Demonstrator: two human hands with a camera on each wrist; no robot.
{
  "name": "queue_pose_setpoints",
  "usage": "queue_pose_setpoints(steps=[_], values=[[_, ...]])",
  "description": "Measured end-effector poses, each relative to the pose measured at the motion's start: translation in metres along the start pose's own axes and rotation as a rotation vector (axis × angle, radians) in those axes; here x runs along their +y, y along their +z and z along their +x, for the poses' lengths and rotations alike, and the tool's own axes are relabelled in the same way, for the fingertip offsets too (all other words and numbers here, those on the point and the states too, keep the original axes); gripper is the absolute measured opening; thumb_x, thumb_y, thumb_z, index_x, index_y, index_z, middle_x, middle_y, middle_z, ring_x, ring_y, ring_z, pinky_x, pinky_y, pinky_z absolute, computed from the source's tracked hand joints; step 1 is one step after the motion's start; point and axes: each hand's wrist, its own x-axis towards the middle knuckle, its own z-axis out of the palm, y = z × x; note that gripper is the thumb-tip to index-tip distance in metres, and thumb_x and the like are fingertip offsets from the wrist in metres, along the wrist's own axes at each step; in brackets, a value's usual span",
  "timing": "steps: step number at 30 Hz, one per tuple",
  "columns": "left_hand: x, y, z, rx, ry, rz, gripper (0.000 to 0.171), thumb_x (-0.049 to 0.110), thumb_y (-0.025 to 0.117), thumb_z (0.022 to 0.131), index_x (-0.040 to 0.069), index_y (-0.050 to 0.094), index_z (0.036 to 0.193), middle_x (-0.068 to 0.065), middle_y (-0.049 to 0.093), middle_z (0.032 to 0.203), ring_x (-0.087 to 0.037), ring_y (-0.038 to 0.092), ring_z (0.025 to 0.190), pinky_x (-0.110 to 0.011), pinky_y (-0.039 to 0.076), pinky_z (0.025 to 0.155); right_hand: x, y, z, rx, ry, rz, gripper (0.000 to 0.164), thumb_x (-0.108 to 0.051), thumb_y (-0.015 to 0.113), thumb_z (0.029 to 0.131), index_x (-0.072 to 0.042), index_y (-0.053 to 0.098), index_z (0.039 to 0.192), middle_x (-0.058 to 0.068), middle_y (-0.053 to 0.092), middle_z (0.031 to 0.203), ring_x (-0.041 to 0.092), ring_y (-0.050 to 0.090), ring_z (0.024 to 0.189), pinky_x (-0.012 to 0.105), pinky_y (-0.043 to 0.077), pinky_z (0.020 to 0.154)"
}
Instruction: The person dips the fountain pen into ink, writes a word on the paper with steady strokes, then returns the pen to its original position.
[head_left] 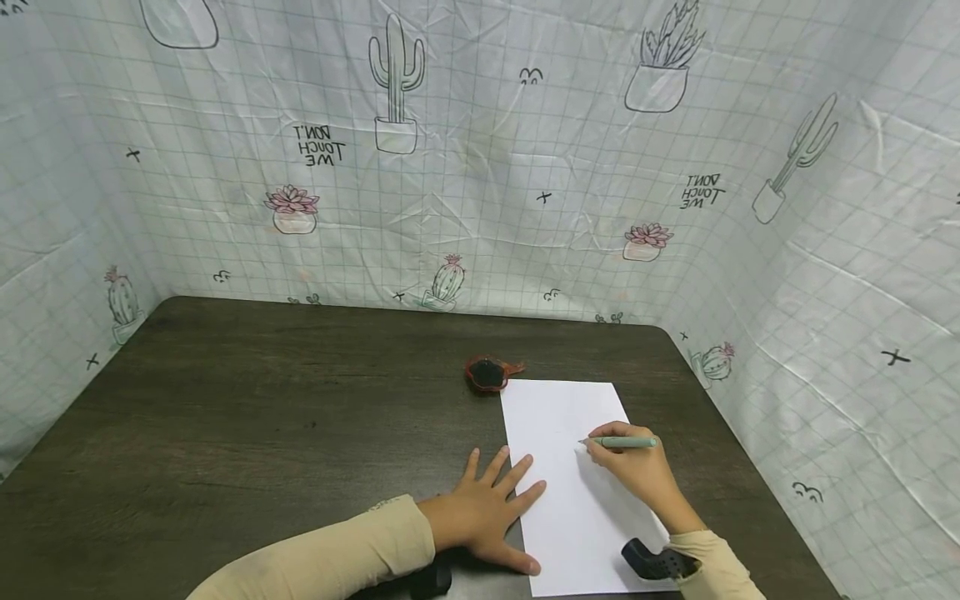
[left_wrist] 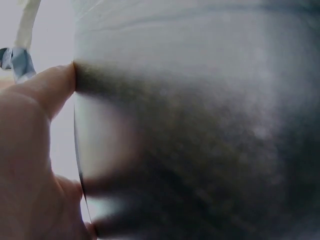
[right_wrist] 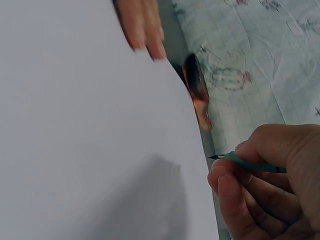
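A blank white sheet of paper [head_left: 570,500] lies on the dark table. My right hand [head_left: 633,471] pinches a light green pen [head_left: 630,442] over it, the dark tip pointing left; whether the tip touches the paper I cannot tell. In the right wrist view the pen [right_wrist: 250,164] sits between thumb and fingers. With fingers spread, my left hand [head_left: 491,508] rests across the sheet's left edge, fingertips on the paper. The left wrist view shows the thumb side of that hand [left_wrist: 25,135] against the paper and the dark, blurred tabletop.
A small orange-red object with a black middle and a short handle [head_left: 487,373] lies by the sheet's far left corner. The dark wooden table [head_left: 262,417] stretches left. A white cloth printed with cacti [head_left: 480,167] hangs behind and along both sides.
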Motion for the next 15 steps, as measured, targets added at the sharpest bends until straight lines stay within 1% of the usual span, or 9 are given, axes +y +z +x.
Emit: queue_pose_setpoints(steps=[4, 10, 15], values=[[0.000, -0.001, -0.001, -0.004, -0.007, 0.006, 0.094, 0.080, 0.048, 0.078, 0.036, 0.013, 0.154, -0.001, -0.001, 0.162, -0.035, -0.001, 0.147, -0.066, 0.008, 0.110, 0.007, -0.004, 0.012, -0.013, 0.037, 0.021, 0.007, -0.009, 0.072, 0.083, -0.005, 0.073, 0.088, 0.004, 0.070, 0.074, 0.007, 0.064, 0.062, 0.024, 0.049, 0.054], [0.000, 0.000, 0.000, -0.010, -0.013, 0.014, 0.094, 0.080, 0.046, 0.078, 0.036, 0.013, 0.154, 0.000, -0.002, 0.162, -0.034, -0.001, 0.147, -0.065, 0.008, 0.111, 0.012, 0.003, 0.026, -0.063, 0.031, -0.042, 0.004, -0.013, 0.073, 0.084, -0.009, 0.074, 0.086, -0.002, 0.069, 0.072, 0.008, 0.058, 0.062, 0.023, 0.047, 0.055], [0.000, 0.000, 0.000, -0.006, -0.012, 0.013, 0.094, 0.081, 0.046, 0.078, 0.037, 0.012, 0.154, 0.000, -0.003, 0.162, -0.034, -0.003, 0.147, -0.065, 0.007, 0.111, 0.011, 0.008, 0.035, -0.126, 0.003, -0.025, 0.004, -0.012, 0.074, 0.084, -0.009, 0.074, 0.086, -0.001, 0.070, 0.069, 0.008, 0.060, 0.060, 0.024, 0.048, 0.055]])
